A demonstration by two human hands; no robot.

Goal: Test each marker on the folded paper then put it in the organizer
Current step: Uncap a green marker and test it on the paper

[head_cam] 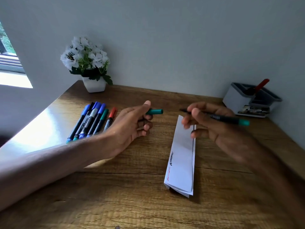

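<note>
closest to me on the wooden desk (115, 195) lies the folded paper (181, 162), a long strip running near to far and leaning a little right at its far end. along its left edge there is a red scribble near me and a dark one just beyond it; a thin dark line runs down its right side. its far end is partly hidden behind my right hand (214, 128).

that hand is blurred, so the fingertips are hard to make out, but they are pinched on the green marker (227, 119), which hangs above the paper's far end. the marker lies nearly level, long axis left to right, bare tip pointing left, green butt end pointing right.

my left hand (132, 126) hovers to the left of the paper, fingers curled with thumb and forefinger gripping the green cap (154, 111), which sticks out to the right toward the marker's tip, a gap between them.

further left, a row of markers (92, 121) lies on the desk, caps pointing far; my left forearm cuts off some near ends.

far right, the grey organizer (237, 98) stands by the wall with a red marker (261, 85) leaning in a back compartment. far left stands a white flower pot (94, 85).
</note>
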